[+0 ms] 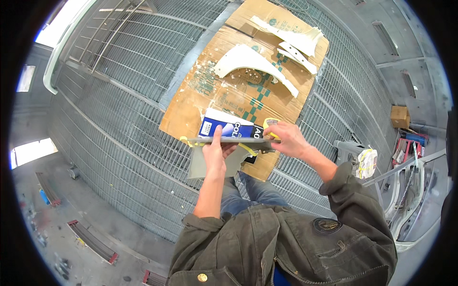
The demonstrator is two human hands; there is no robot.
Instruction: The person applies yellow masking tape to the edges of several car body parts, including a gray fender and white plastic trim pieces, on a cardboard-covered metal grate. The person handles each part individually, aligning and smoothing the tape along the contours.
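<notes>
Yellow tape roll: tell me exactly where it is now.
In the head view, the yellow tape roll is a little right of centre, in the person's right grip, by the right end of the grey panel.

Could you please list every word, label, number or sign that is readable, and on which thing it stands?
I don't copy wording; printed places only:
Blue-and-white package: large letters, small white label.
Cardboard: green print, mostly too small or worn.
Round jacket patch: too small to read.

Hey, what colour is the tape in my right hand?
Yellow tape, best seen in the head view.
</notes>
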